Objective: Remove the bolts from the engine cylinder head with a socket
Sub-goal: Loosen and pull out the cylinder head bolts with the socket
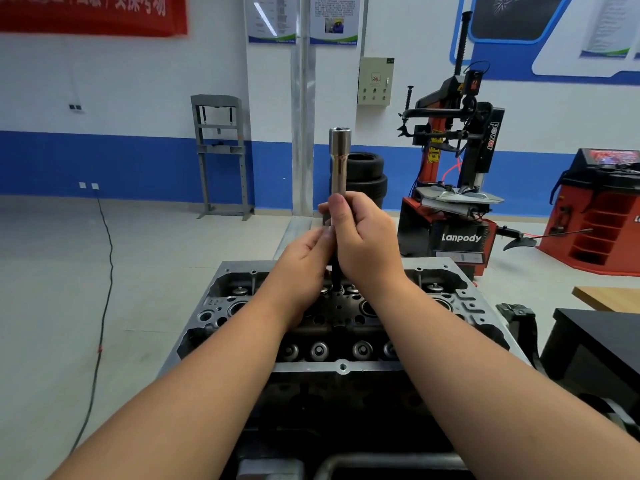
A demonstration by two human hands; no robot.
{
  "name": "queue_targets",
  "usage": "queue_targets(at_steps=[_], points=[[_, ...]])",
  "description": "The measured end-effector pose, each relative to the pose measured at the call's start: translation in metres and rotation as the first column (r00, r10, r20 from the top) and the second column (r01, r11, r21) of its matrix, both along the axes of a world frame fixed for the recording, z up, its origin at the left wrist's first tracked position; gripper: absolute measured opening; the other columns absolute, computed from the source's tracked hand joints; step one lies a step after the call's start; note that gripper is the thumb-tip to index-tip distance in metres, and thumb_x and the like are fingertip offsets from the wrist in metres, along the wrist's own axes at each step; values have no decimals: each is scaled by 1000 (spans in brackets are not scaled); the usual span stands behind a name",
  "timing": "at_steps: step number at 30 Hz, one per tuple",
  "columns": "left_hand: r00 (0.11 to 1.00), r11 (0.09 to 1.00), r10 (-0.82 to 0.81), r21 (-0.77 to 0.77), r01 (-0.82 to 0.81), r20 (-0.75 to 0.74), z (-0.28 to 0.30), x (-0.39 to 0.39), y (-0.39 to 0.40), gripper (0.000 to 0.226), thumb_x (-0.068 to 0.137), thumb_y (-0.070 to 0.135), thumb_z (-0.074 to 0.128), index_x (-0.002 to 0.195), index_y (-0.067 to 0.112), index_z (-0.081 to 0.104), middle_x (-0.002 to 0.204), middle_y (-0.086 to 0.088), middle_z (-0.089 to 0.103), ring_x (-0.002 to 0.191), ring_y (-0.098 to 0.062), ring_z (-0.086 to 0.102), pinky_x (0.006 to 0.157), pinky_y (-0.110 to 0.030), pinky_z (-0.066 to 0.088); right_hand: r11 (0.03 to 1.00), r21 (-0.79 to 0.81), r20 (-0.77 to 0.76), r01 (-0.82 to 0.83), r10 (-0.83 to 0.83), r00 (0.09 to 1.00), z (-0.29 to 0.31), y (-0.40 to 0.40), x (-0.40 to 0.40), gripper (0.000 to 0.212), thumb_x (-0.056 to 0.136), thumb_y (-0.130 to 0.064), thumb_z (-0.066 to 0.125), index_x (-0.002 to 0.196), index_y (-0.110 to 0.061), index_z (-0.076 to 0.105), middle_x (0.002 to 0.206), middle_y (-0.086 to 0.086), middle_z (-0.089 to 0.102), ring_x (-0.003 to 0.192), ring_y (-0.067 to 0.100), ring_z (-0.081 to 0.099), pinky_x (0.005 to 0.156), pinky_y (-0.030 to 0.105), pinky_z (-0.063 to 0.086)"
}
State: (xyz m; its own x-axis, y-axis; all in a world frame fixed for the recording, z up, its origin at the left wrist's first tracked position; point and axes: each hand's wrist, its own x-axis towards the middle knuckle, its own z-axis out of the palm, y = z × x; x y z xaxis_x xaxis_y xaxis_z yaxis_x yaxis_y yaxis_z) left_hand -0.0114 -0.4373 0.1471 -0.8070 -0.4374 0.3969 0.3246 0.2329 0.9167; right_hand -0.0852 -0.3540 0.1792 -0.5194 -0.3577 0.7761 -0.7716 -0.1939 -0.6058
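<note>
From the head view, my right hand (363, 237) and left hand (304, 251) both grip the long socket (340, 157), upright over the cylinder head (242, 306). I judge a bolt is coming out; others probably remain.

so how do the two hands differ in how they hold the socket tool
The right hand sits higher, fingers wrapped round the socket tool with the thumb up along it. The left hand sits lower and only pinches it with its fingertips. Both hold the same upright tool above the cylinder head.
</note>
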Motion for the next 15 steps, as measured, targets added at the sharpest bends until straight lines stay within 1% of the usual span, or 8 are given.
queue_targets(at_steps=[2, 4, 7, 8, 10, 11, 13, 15], points=[[999, 999, 35, -15, -35, -15, 0, 0, 0, 30, 106, 48, 53, 117, 26, 70, 103, 2, 78, 95, -13, 74, 82, -35, 59, 1000, -12, 10, -26, 26, 1000, 0, 0, 1, 28, 103, -34, 50, 102, -12, 67, 86, -11, 68, 80, 3, 64, 74, 25, 53], [997, 998, 62, -7, -62, -42, 0, 0, -1, 20, 103, 36, 63, 115, 21, 69, 100, -1, 77, 89, -16, 73, 77, -39, 61, 999, -39, -4, -30, 30, 1000, 0, 0, 3, 25, 98, -38, 59, 100, -13, 64, 79, -11, 64, 73, 5, 63, 69, 28, 53], [996, 997, 81, -9, -82, -42, 0, -1, -1, 20, 102, 35, 65, 115, 19, 68, 101, -7, 76, 87, -19, 71, 78, -50, 60, 997, -74, -33, 10, -13, 999, 0, 0, 2, 22, 94, -32, 69, 94, -11, 62, 74, -6, 63, 68, 11, 62, 65, 33, 53], [997, 998, 66, -5, -66, -38, 1, 0, 0, 25, 104, 40, 60, 116, 21, 68, 102, -5, 77, 88, -17, 72, 76, -46, 61, 997, -74, -34, 10, -13, 999, 0, 0, 2, 21, 96, -30, 67, 93, -10, 63, 74, -3, 65, 69, 12, 62, 64, 33, 53], [1000, 1000, 19, -3, -19, -18, 2, 1, 2, 38, 108, 50, 46, 120, 23, 70, 104, 2, 78, 92, -10, 73, 74, -28, 57, 998, -60, -25, -5, 3, 1000, 0, 0, 1, 22, 100, -29, 61, 96, -9, 67, 78, 1, 68, 73, 12, 64, 66, 30, 53], [1000, 1000, 5, -6, -6, -8, 2, 2, 2, 41, 109, 51, 40, 119, 25, 71, 104, 4, 78, 93, -8, 73, 74, -23, 56, 999, -48, -20, -9, 9, 1000, 0, 0, 1, 23, 102, -29, 58, 99, -8, 68, 80, 2, 69, 76, 11, 65, 68, 28, 53], [1000, 1000, 6, -11, -6, -9, 2, 2, 3, 38, 110, 49, 41, 115, 28, 71, 103, 6, 78, 95, -8, 73, 76, -23, 57, 1000, -25, -16, -15, 14, 1000, 0, 1, 1, 26, 104, -29, 53, 102, -8, 68, 83, -4, 69, 80, 7, 65, 69, 23, 52], [999, 999, 36, -23, -37, -23, 3, 3, 2, 31, 107, 49, 49, 113, 29, 71, 102, 5, 78, 94, -9, 74, 78, -26, 58, 1000, -13, -17, -17, 17, 1000, 0, 0, 1, 25, 104, -30, 53, 103, -9, 67, 82, -13, 65, 79, 2, 63, 69, 19, 51]])
